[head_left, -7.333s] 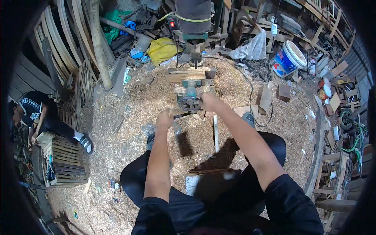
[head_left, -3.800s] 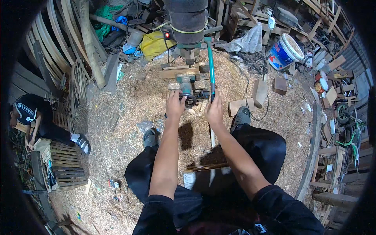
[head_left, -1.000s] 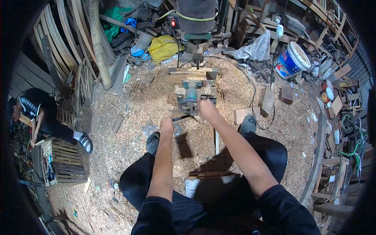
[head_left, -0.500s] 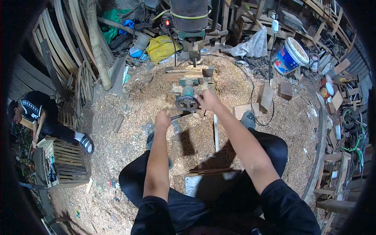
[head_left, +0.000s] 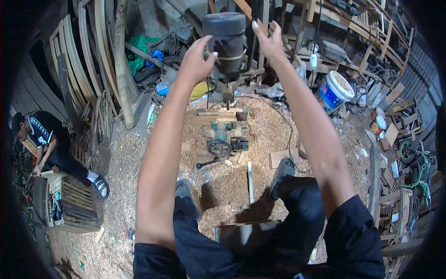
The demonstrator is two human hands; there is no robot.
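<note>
A cluttered workshop is seen from above, its floor strewn with wood shavings and its edges stacked with timber. Both hands are held up at either side of a dark cylindrical machine head, which is girdled by a yellowish band. The left hand is held wide, with the fingers curved and the thumb parted from them, in front of the head's left edge; whether contact is made cannot be told. The right hand is also held wide, with the fingers spread, just beyond the head's right edge.

Beneath the head, a spindle is pointed down toward a wooden piece laid across the far side of a green vise. A dark handwheel is mounted on the vise's near side, and a dark lever is slanted just below it. Nearer the wearer, a pale wooden strip is seen on the floor between two grey shoes.

Farther out, a blue-and-white bucket is tilted at the right, near heaped scrap wood. At the far left, curved wooden strips are leaned beside a round pole. Below them, a slatted crate is placed next to a bent-over co-worker dressed in dark clothes.
</note>
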